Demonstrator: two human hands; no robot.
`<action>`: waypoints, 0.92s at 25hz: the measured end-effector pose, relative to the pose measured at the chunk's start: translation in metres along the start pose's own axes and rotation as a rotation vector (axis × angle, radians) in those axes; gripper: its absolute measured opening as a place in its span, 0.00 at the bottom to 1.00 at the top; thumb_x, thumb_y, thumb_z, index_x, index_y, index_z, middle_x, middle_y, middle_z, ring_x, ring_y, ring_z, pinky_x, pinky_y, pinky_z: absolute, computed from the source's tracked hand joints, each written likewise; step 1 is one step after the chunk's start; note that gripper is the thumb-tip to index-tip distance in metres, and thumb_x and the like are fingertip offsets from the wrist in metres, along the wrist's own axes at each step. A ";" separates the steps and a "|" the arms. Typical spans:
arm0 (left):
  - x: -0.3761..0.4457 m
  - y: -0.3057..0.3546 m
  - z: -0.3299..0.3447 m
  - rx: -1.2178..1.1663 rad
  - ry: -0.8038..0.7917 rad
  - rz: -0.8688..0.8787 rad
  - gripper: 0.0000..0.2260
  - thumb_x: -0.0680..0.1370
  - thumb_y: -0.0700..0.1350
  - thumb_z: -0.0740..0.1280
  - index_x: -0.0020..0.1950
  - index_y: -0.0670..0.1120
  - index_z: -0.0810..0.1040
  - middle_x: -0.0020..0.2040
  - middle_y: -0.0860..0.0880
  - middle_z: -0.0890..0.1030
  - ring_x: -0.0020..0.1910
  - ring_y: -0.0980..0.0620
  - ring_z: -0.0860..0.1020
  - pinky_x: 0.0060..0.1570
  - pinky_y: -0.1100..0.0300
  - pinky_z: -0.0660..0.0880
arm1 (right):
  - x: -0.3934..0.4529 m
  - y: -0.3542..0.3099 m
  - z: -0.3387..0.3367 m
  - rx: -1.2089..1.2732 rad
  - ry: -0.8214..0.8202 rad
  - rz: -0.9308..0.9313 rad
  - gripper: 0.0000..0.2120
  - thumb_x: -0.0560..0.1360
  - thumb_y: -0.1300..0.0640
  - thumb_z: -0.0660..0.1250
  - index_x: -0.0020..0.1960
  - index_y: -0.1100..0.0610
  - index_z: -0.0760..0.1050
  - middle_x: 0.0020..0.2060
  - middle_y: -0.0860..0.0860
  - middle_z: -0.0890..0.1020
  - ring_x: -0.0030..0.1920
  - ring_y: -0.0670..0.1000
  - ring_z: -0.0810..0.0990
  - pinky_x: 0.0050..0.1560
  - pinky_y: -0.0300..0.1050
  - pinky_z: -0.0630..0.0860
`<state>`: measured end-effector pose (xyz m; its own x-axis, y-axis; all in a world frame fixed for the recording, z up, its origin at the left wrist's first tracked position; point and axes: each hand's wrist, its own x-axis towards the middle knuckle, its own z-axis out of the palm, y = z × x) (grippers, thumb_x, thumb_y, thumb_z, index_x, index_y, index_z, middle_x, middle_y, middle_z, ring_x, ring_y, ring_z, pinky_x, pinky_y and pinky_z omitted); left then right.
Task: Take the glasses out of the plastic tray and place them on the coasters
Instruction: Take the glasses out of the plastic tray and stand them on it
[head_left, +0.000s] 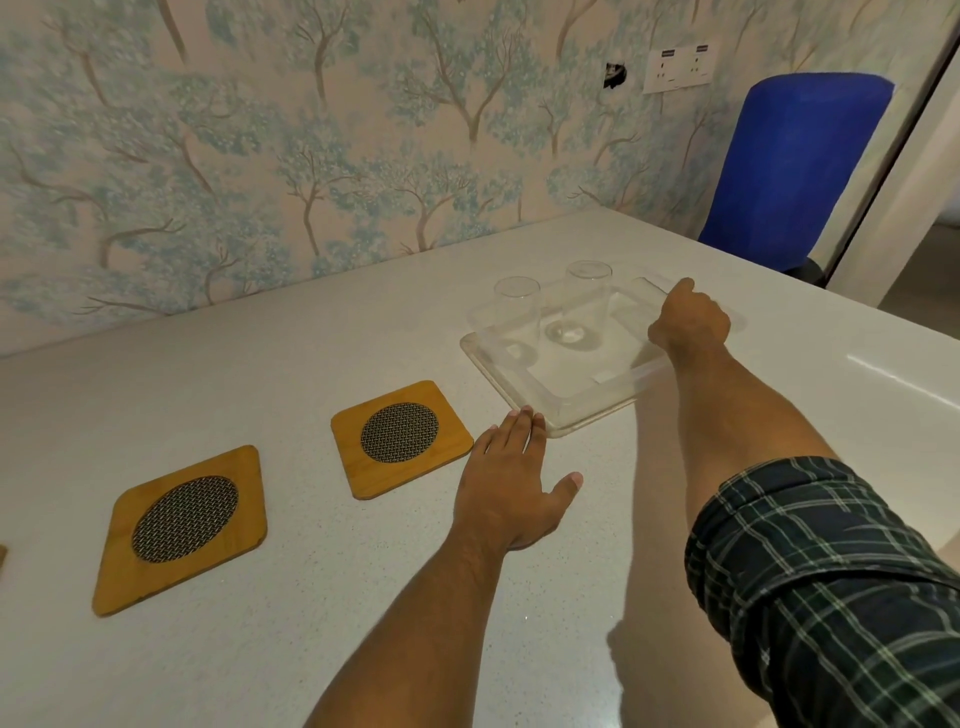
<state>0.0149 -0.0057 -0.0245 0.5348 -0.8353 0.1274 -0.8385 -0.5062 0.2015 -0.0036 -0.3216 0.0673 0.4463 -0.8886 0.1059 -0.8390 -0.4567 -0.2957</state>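
A clear plastic tray lies on the white table, right of centre. Two clear glasses stand upright in its far half: one glass on the left, the other glass to its right. My right hand is closed on the tray's far right rim. My left hand lies flat on the table with fingers apart, its fingertips touching the tray's near corner. Two wooden coasters with round metal-mesh centres lie to the left: the nearer coaster and the farther coaster. Both are bare.
A wallpapered wall with tree patterns runs along the table's far edge. A blue chair stands at the far right corner. The edge of another wooden piece shows at the left frame border.
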 end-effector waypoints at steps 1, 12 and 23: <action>0.000 0.000 0.000 0.003 0.001 0.000 0.43 0.77 0.71 0.43 0.84 0.45 0.49 0.85 0.47 0.48 0.84 0.51 0.46 0.81 0.52 0.43 | 0.000 -0.002 -0.002 0.009 0.011 -0.001 0.34 0.77 0.53 0.72 0.76 0.59 0.60 0.66 0.61 0.74 0.64 0.61 0.76 0.61 0.53 0.74; -0.001 0.001 -0.002 -0.002 0.003 0.002 0.41 0.79 0.69 0.47 0.84 0.45 0.48 0.85 0.47 0.48 0.84 0.50 0.46 0.81 0.52 0.42 | 0.025 -0.028 -0.030 0.234 0.179 -0.135 0.28 0.73 0.54 0.76 0.69 0.59 0.71 0.65 0.59 0.75 0.63 0.61 0.74 0.61 0.54 0.75; -0.001 0.002 -0.003 -0.009 -0.010 -0.005 0.41 0.79 0.69 0.47 0.84 0.45 0.48 0.85 0.47 0.48 0.84 0.50 0.46 0.82 0.50 0.43 | 0.030 -0.041 -0.021 0.022 0.138 -0.208 0.21 0.81 0.53 0.67 0.71 0.59 0.71 0.71 0.60 0.65 0.65 0.63 0.72 0.60 0.57 0.74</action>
<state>0.0130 -0.0052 -0.0211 0.5379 -0.8349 0.1166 -0.8348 -0.5084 0.2112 0.0374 -0.3307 0.1026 0.5604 -0.7740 0.2948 -0.7261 -0.6303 -0.2746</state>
